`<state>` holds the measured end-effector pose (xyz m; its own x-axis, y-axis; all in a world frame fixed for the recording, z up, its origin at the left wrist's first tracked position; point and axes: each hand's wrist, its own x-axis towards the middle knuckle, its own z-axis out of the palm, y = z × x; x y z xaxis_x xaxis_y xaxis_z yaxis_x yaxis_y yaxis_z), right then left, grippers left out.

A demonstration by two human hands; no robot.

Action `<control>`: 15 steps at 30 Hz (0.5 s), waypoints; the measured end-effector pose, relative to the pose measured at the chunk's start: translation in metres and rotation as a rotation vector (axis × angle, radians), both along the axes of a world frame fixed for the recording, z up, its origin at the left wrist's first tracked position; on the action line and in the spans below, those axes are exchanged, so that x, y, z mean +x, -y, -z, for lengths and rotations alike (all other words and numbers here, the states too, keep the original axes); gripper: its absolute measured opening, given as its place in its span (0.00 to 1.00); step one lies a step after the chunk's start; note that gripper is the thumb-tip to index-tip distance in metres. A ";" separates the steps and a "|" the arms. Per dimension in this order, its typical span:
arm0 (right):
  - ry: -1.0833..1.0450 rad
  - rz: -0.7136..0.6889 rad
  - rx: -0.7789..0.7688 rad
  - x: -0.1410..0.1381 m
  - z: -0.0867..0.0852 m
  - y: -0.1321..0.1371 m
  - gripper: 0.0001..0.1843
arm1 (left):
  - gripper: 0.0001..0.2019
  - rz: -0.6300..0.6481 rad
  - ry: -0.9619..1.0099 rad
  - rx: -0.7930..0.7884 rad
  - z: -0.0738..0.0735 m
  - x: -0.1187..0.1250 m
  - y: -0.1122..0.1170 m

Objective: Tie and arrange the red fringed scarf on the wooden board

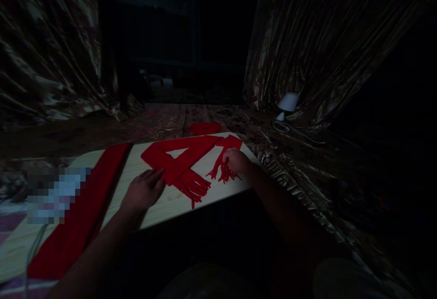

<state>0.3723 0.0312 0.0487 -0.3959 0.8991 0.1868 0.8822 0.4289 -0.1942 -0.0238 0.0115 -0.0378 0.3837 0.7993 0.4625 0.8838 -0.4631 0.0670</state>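
Observation:
A red fringed scarf [186, 160] lies in folded, crossing bands on a pale wooden board [129, 183]. One fringed end points toward the board's front edge. The fingers of my left hand [145, 190] are stretched out, with their tips on the lower left fold of the scarf. My right hand [235, 160] is closed on the other fringed end near the board's right side, and its strands hang out below the fingers. Left of my left hand, a long red cloth strip [88, 199] lies across the board.
Another red piece of cloth [205, 128] lies just beyond the board's far edge. At the far right a small white lamp [288, 102] stands with its cord loose on the patterned cover. Patterned curtains [293, 39] hang on both sides. A blurred-out patch [58, 194] covers something at the left.

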 end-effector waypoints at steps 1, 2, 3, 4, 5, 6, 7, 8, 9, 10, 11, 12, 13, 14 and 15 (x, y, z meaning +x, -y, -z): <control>0.023 0.024 -0.001 0.002 0.001 0.001 0.14 | 0.29 -0.007 -0.001 -0.003 0.000 0.000 0.000; 0.048 0.026 -0.017 0.002 0.003 0.002 0.13 | 0.29 -0.016 0.002 -0.005 0.001 0.000 0.000; 0.069 0.010 -0.040 0.003 0.006 0.003 0.13 | 0.29 -0.023 0.005 -0.007 0.001 0.000 -0.001; 0.082 -0.019 -0.064 0.002 0.008 0.004 0.13 | 0.29 -0.027 0.009 -0.007 0.001 0.000 -0.001; 0.087 -0.053 -0.082 0.002 0.010 0.005 0.14 | 0.29 -0.030 0.012 -0.006 0.002 0.000 -0.001; 0.082 -0.089 -0.095 0.001 0.011 0.007 0.15 | 0.29 -0.029 0.013 -0.006 0.002 0.000 -0.001; 0.067 -0.126 -0.109 0.000 0.011 0.008 0.16 | 0.29 -0.025 0.014 -0.005 0.002 0.000 -0.001; 0.042 -0.164 -0.123 0.000 0.011 0.008 0.18 | 0.29 -0.020 0.015 -0.003 0.002 0.000 -0.001; 0.009 -0.192 -0.129 0.000 0.011 0.009 0.20 | 0.29 -0.014 0.015 -0.001 0.002 0.000 -0.001; -0.023 -0.202 -0.125 0.001 0.010 0.009 0.21 | 0.29 -0.009 0.015 0.001 0.002 0.000 -0.001; -0.047 -0.193 -0.111 0.002 0.009 0.008 0.22 | 0.29 -0.003 0.012 0.001 0.002 0.000 -0.001; -0.058 -0.168 -0.091 0.004 0.009 0.008 0.22 | 0.29 -0.002 0.009 0.001 0.002 0.000 -0.002; -0.051 -0.133 -0.074 0.006 0.009 0.007 0.22 | 0.29 -0.004 0.008 0.001 0.003 0.000 -0.002; -0.030 -0.097 -0.064 0.007 0.010 0.007 0.21 | 0.30 -0.008 0.007 0.000 0.003 0.000 -0.002; -0.003 -0.068 -0.068 0.009 0.012 0.006 0.21 | 0.30 -0.011 0.008 0.000 0.003 0.000 -0.002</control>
